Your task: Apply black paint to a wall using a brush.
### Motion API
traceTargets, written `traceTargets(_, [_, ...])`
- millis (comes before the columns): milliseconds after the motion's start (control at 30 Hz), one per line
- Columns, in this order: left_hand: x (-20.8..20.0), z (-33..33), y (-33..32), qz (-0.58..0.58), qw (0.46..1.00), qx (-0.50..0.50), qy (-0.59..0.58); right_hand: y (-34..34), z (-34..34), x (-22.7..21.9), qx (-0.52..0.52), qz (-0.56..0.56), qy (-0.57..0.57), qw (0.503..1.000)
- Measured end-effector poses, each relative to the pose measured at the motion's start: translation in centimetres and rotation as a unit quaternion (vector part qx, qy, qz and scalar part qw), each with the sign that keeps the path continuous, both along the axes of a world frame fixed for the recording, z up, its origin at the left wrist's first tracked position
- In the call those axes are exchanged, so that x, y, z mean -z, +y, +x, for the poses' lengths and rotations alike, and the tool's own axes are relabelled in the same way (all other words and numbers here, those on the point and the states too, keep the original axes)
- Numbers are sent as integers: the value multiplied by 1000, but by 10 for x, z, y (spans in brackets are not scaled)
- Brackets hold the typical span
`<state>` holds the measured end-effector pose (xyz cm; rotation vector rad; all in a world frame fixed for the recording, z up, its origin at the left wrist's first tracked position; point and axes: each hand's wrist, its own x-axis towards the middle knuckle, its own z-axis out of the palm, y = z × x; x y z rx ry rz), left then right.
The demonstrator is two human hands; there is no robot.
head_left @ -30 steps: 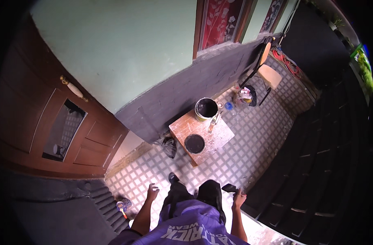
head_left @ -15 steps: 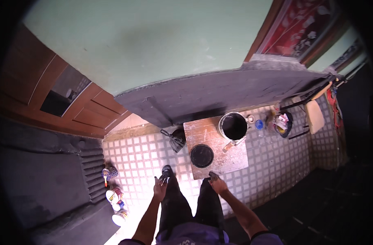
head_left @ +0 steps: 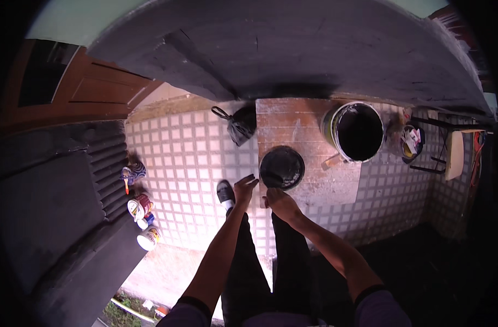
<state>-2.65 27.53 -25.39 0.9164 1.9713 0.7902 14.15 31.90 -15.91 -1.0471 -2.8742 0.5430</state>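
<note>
free tabletop (head_left: 290, 122), beyond tub (head_left: 263, 165); bucket (head_left: 330, 131) blocks right

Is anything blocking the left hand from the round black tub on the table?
Nothing visible stands between the left hand and the black tub: that hand is close beside its rim. The bigger bucket stands off to the tub's right.

Tub (head_left: 286, 155), black, round, open, pale-smeared within; upright on table (head_left: 292, 122), near left. Tool (head_left: 271, 179), dark; over tub's near side, contact unclear.

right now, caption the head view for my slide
Right hand holds a dark tool over a round black container, left hand nearby.
</note>
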Motion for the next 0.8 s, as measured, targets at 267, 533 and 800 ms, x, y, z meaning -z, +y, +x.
traceTargets(267, [4, 31, 9, -88, 972, -141, -168, 63, 25, 13, 38, -127, 144, 981])
traceTargets(533, [-2, 31, 8, -40, 984, -108, -138, 54, 8, 24, -20, -8, 89, 996])
traceTargets(800, [19, 22, -4, -2, 929, -199, -313, 78, 41, -1, 35, -82, 122, 988])
